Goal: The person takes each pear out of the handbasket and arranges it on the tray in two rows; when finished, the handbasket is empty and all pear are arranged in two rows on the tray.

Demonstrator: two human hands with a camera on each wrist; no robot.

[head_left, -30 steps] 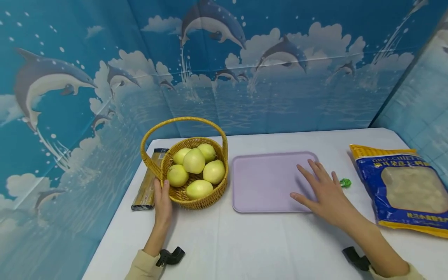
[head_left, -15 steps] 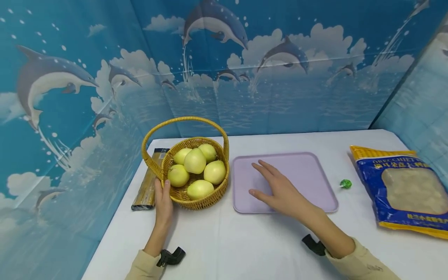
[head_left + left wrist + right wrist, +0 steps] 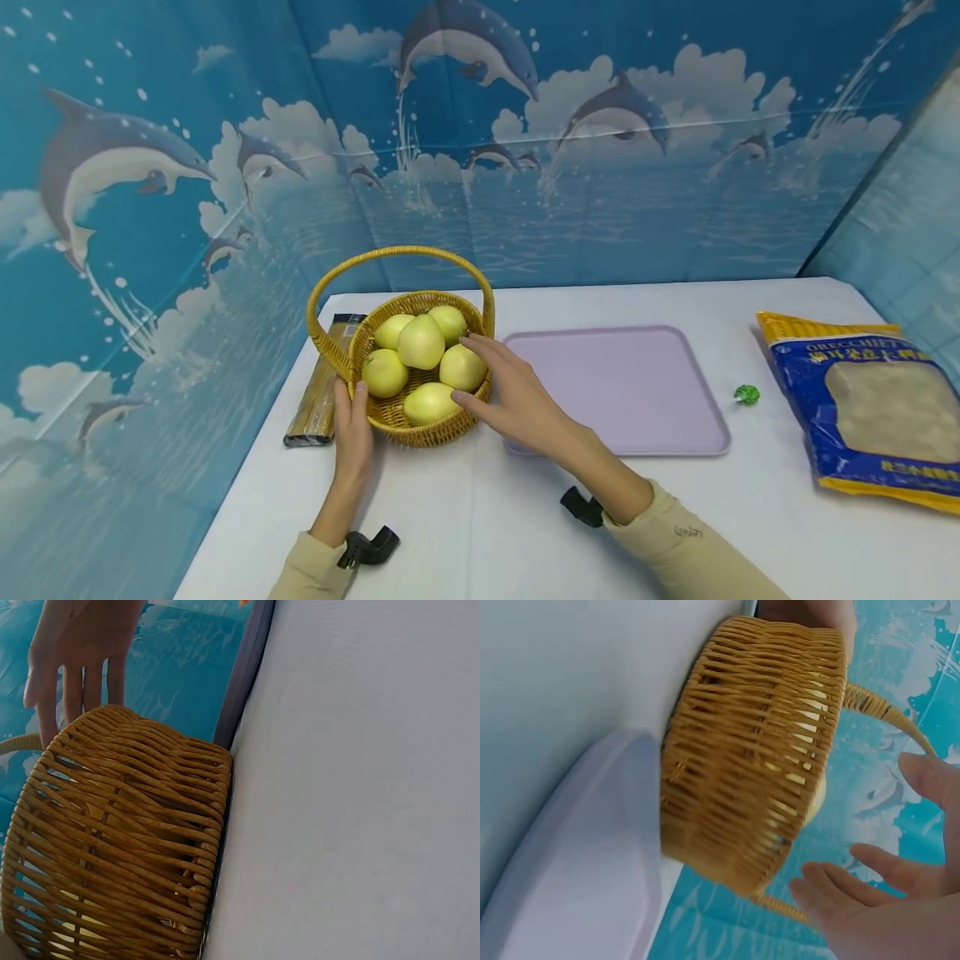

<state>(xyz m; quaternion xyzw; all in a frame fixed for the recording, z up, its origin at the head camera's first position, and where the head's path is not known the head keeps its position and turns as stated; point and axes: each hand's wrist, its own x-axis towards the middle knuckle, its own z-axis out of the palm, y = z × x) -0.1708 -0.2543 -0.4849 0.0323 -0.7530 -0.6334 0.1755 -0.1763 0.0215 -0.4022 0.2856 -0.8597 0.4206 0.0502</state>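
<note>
A golden wicker basket (image 3: 420,432) with a tall arched handle holds several pale yellow-green fruits (image 3: 422,342), pear-like in shape. On its left side my left hand (image 3: 352,437) touches the wall below the handle's foot, fingers fairly straight. At the right rim my right hand (image 3: 521,404) hovers with fingers spread, close to the rightmost fruit (image 3: 461,368). In the right wrist view, that hand (image 3: 885,892) shows apart from the basket (image 3: 750,750), thumb and fingers parted with nothing between them. The left wrist view mostly shows the basket's woven side (image 3: 120,840).
A lilac tray (image 3: 618,392) lies right of the basket. Beyond it are a small green-wrapped candy (image 3: 746,395) and a blue-and-yellow pasta bag (image 3: 885,408). A flat brown packet (image 3: 318,396) lies left of the basket. A dolphin-print curtain (image 3: 600,208) hangs behind the white table.
My right hand has moved left from above the tray's right side to the basket's right rim. My left hand stays at the basket's left side.
</note>
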